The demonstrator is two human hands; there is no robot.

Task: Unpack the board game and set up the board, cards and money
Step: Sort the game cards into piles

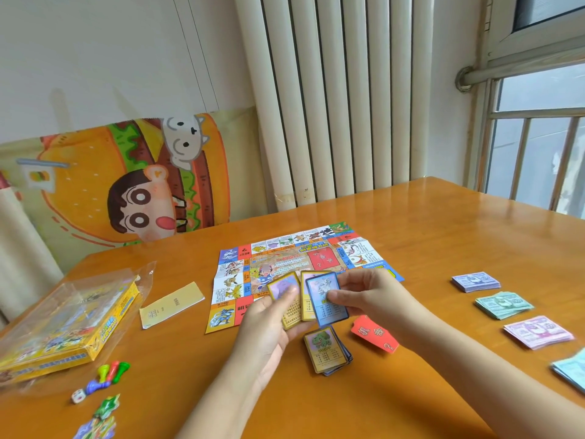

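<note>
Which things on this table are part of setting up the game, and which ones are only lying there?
For the job: board, fanned cards in left hand and right hand, card stack, red card, money piles.

Lying about: game box, pawns, die, yellow slip.

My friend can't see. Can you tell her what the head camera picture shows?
The left hand grips yellow cards and the right hand pinches a blue card above a wooden table. Around them lie the paper board, a card pile and money stacks.
</note>
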